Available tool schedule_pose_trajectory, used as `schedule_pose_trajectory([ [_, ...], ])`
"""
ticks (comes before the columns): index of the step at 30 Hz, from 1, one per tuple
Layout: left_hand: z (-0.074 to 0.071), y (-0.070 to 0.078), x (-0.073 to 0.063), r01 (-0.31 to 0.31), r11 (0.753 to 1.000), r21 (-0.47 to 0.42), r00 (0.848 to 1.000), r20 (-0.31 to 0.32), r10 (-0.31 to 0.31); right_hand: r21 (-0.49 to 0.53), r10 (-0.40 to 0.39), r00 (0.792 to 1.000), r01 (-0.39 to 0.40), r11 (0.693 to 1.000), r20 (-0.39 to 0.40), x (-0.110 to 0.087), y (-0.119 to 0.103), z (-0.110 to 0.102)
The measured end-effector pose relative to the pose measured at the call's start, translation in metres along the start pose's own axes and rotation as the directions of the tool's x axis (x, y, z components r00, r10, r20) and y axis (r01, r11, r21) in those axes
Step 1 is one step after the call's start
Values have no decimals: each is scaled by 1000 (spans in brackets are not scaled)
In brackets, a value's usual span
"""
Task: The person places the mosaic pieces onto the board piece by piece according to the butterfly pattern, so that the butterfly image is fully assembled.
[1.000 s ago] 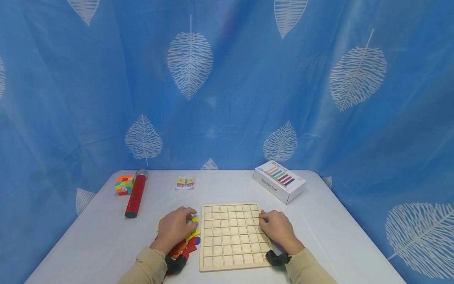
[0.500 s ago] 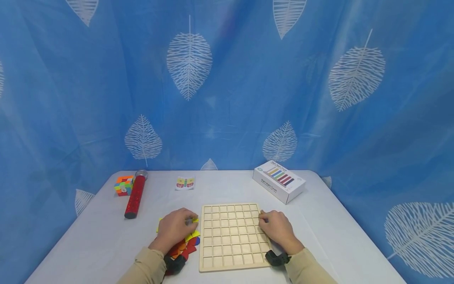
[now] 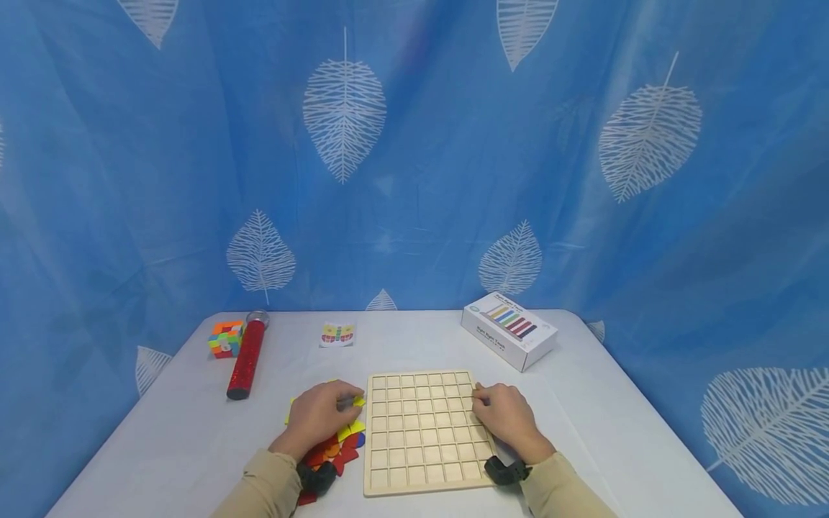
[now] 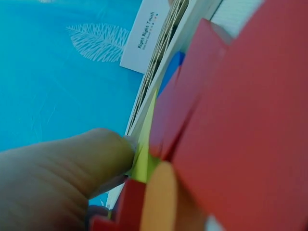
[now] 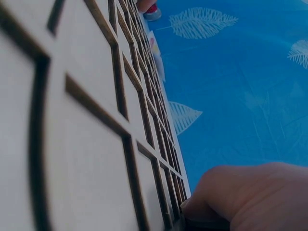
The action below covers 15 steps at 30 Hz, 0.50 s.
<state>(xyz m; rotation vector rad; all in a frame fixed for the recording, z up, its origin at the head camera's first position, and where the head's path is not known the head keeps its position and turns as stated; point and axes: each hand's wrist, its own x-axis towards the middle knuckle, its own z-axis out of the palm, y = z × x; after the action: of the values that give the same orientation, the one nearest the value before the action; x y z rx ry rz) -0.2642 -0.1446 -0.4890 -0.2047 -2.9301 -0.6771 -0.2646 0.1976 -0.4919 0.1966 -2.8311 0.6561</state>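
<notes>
A square wooden grid board (image 3: pixel 421 432) lies flat on the white table in the head view. At its right rim my right hand (image 3: pixel 508 419) has curled fingers and holds the edge; in the right wrist view the thumb (image 5: pixel 211 195) meets that edge. Left of the board is a loose pile of coloured pieces: red (image 3: pixel 346 455), yellow (image 3: pixel 350 432), orange and blue. My left hand (image 3: pixel 317 414) arches over this pile, thumb and fingers apart. Its palm side is hidden in the head view. The left wrist view shows its thumb (image 4: pixel 91 156) beside a yellow piece (image 4: pixel 142 159).
Behind the board lies a small picture card (image 3: pixel 337 334). At the back left are a puzzle cube (image 3: pixel 226 339) and a red glittery tube (image 3: pixel 248 360) with a silver end. A white box (image 3: pixel 509 331) stands at the back right, before a blue leaf-patterned curtain (image 3: pixel 421 158).
The left hand has shifted slightly, its fingertips a little nearer the board. A bit of yellow now shows beyond its knuckles. The right hand and the board stay put.
</notes>
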Motion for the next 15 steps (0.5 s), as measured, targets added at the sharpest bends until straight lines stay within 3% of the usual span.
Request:
schedule_pose_trajectory([
  [15, 4, 1, 3, -48, 994, 100, 999, 13, 47, 12, -14, 1000, 14, 1000, -20, -1, 2, 1],
])
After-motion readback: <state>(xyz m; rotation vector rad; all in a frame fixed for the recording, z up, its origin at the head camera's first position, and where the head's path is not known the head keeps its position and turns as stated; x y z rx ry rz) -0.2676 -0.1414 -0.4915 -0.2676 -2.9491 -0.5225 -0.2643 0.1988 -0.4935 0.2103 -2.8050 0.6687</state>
